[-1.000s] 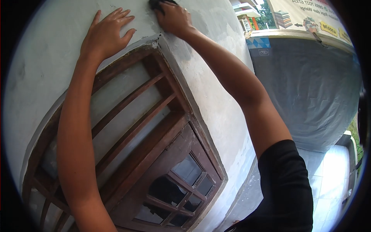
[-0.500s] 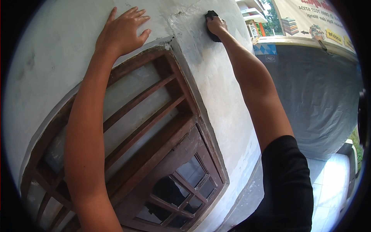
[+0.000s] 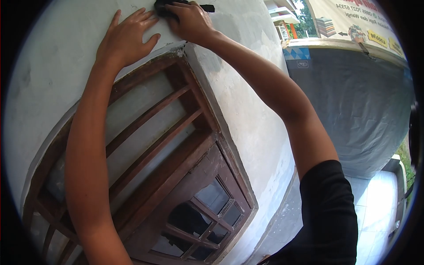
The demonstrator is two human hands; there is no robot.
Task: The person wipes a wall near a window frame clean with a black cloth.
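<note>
Within the wooden frame [image 3: 205,106], 2 long slats [image 3: 148,120] were held across the upper opening, and a brown door [image 3: 214,165] was set lower down, dark shapes being seen in some of its glass panes [image 3: 213,195]. Pale, patchy wall [image 3: 247,97] was spread around the frame and was left rough at the frame's top right corner. To the right of the frame a grey sheet [image 3: 349,110] was hung, with a printed banner [image 3: 349,24] placed above it; tiled floor [image 3: 375,207] was seen to the lower right of the frame. The frame's left part was partly covered by the left forearm [image 3: 88,145], and the wall to its right was crossed by the right forearm [image 3: 256,73]. Above the frame's top edge, the left hand [image 3: 126,39] was laid against the wall, its fingers spread. Just beside its fingertips, also above the frame, a black item [image 3: 164,9] was gripped against the wall by the right hand [image 3: 192,21], by which it was partly hidden. 0.5 s earlier, the item had been held to the upper right of the frame, well apart from the left hand; now it had been brought back over the frame's top, while the left hand had been kept spread there
</note>
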